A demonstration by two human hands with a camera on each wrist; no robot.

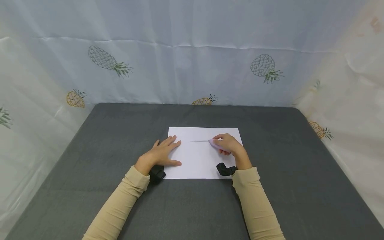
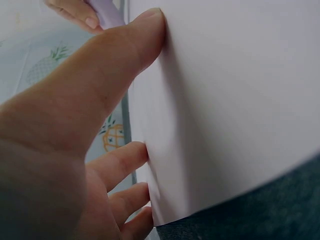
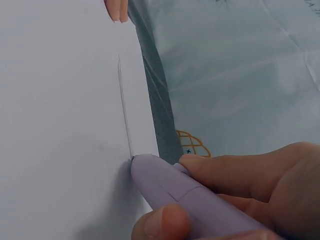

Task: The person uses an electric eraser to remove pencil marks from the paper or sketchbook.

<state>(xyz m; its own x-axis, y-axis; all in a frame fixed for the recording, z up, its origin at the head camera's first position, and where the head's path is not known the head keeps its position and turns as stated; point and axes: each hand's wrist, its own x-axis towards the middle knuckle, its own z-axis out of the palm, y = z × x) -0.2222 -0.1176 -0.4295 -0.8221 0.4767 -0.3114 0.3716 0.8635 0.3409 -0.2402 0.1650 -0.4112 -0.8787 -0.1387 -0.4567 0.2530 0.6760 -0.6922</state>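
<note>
A white sheet of paper (image 1: 195, 163) lies on the dark table. My left hand (image 1: 161, 153) rests on its left side with fingers spread; in the left wrist view the thumb (image 2: 147, 32) touches the sheet. With my right hand (image 1: 229, 144) I grip a lavender utility knife (image 3: 172, 190), its rounded nose against the paper. The thumb and fingers close round its body, and a small slider shows at its side. A thin slit-like line (image 3: 123, 107) runs from the knife's nose toward the left hand, roughly parallel to the sheet's far edge. The blade itself is hidden.
A dark grey cloth covers the table (image 1: 120, 133). Pale curtains with pineapple prints (image 1: 103, 58) hang behind it and at both sides. Black wrist devices (image 1: 225, 169) sit at both wrists, below the beige sleeves (image 1: 255, 200).
</note>
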